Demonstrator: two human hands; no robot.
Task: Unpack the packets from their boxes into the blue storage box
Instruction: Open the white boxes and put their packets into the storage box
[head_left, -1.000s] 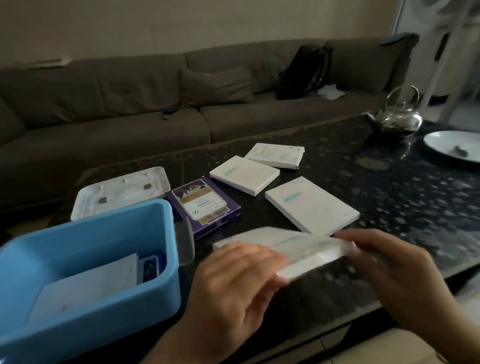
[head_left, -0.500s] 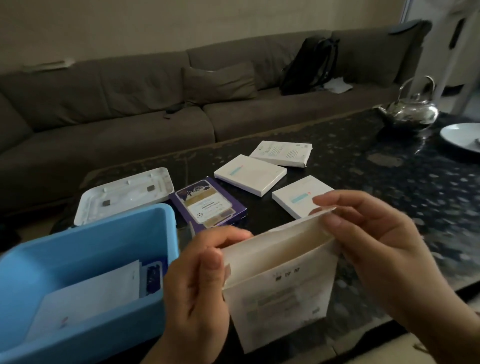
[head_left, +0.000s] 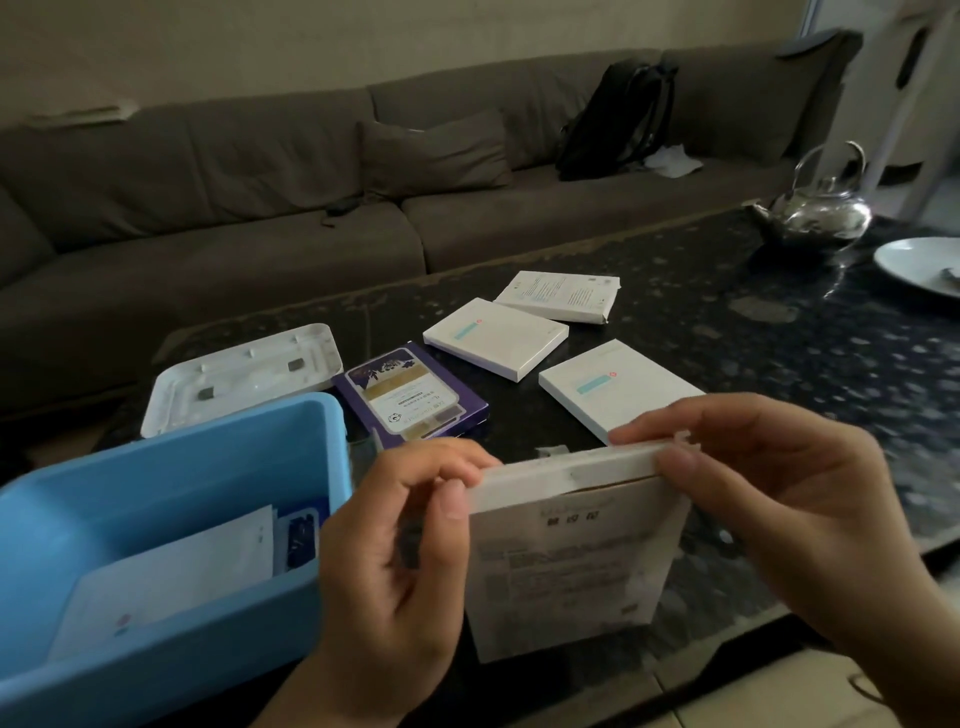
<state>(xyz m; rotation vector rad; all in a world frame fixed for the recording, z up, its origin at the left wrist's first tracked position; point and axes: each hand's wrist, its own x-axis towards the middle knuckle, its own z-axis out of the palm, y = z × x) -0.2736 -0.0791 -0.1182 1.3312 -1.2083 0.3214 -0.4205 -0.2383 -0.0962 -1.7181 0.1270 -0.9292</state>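
I hold a flat white box (head_left: 571, 561) upright over the table's near edge, printed back toward me. My left hand (head_left: 395, 561) pinches its top left corner and my right hand (head_left: 779, 504) pinches its top right end at the flap. The blue storage box (head_left: 171, 639) stands at the lower left with a white packet (head_left: 171, 577) and a dark packet (head_left: 301, 535) inside. On the table lie a purple box (head_left: 410, 397) and three more white boxes (head_left: 496, 338) (head_left: 613, 389) (head_left: 561, 295).
The storage box's white lid (head_left: 244, 376) lies upside down behind it. A metal kettle (head_left: 821, 208) and a white plate (head_left: 919, 265) sit at the far right of the dark stone table (head_left: 779, 338). A grey sofa with a black backpack (head_left: 618, 124) runs behind.
The white box came up from lying flat in both hands to standing upright. Its top, gaping open half a second ago, now looks pressed flat between my fingers.
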